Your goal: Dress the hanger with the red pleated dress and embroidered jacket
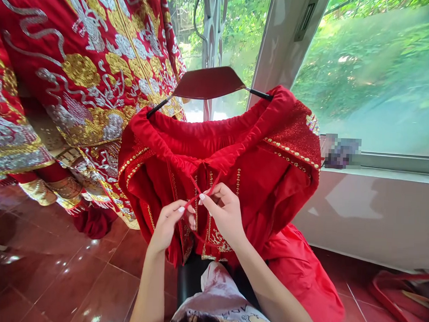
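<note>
A red garment (255, 200) with gold beaded trim hangs before me on a dark hanger (210, 82). From its gathered neckline come two thin red drawstrings (194, 183), which cross just below the collar opening. My left hand (170, 221) pinches one string between thumb and index finger. Just right of it, my right hand (224, 209) closes thumb and fingers on a string at the crossing. A loop of string hangs below the hands against the garment's front.
Another red garment (80, 72), embroidered in gold and silver, hangs at the left. Red fabric (298, 276) spreads low on the right. A window (379, 82) with a sill stands behind, above a white wall (357, 208). Red tiles (80, 278) cover the floor.
</note>
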`<state>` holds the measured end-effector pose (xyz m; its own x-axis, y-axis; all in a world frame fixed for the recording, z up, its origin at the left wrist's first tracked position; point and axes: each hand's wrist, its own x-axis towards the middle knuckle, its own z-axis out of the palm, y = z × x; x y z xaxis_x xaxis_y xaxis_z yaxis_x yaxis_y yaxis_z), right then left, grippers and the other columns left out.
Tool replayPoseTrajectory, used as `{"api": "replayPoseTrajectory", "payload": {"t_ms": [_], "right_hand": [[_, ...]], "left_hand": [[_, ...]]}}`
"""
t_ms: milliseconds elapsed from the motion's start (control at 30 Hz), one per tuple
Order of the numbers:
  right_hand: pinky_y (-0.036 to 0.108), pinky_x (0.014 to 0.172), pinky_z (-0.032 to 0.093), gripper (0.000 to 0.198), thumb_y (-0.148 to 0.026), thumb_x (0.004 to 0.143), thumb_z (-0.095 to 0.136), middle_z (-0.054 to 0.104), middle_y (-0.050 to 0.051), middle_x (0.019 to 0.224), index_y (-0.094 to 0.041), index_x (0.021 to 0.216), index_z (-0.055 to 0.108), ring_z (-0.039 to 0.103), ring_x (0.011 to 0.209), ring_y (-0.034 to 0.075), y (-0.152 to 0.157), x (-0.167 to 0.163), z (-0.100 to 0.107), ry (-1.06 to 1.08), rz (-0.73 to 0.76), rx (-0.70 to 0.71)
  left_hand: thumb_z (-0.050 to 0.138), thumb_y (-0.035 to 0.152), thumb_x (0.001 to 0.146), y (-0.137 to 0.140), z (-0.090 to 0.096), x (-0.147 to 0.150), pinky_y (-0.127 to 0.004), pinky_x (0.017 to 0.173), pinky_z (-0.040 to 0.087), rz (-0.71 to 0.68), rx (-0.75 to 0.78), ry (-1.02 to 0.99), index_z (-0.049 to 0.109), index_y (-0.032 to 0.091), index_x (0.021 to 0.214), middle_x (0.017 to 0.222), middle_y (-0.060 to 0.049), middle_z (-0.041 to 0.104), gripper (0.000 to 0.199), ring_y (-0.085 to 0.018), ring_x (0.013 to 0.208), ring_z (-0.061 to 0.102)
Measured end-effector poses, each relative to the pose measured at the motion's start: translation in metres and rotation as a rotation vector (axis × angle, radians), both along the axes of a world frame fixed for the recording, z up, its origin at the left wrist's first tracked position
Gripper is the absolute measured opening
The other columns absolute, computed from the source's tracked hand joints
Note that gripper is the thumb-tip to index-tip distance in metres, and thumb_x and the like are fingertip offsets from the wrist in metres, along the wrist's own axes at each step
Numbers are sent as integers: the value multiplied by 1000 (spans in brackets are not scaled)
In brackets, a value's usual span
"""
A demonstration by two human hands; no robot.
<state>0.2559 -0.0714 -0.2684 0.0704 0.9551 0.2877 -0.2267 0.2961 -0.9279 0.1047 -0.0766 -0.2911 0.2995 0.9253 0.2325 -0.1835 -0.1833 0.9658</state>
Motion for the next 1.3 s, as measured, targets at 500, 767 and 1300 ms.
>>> {"api": "replayPoseTrajectory", "payload": {"t_ms": [500, 767, 1300], "right_hand": [[21, 49, 35, 21, -32, 76, 64, 51, -4, 62, -20, 70, 48, 45, 54, 9, -2, -2, 0, -54, -38, 50], [21, 48, 34, 18, -29, 76, 62, 50, -5, 61, -20, 70, 48, 42, 52, 8, -2, -1, -2, -52, -42, 41], [23, 56, 44, 26, -35, 72, 71, 60, -2, 63, -19, 69, 51, 55, 58, 10, -6, 3, 5, 67, 65, -17]], "left_hand": [[59, 29, 86, 18, 43, 34, -21, 60, 48, 582, 541, 459, 73, 21, 88, 78, 0, 55, 17, -10, 66, 55], [65, 19, 74, 19, 38, 56, -20, 62, 52, 643, 341, 102, 46, 20, 82, 90, -2, 62, 21, -14, 83, 65], [77, 44, 67, 29, 14, 29, -22, 65, 48, 293, 88, -33, 69, 16, 73, 69, -1, 65, 29, -11, 65, 56]]}}
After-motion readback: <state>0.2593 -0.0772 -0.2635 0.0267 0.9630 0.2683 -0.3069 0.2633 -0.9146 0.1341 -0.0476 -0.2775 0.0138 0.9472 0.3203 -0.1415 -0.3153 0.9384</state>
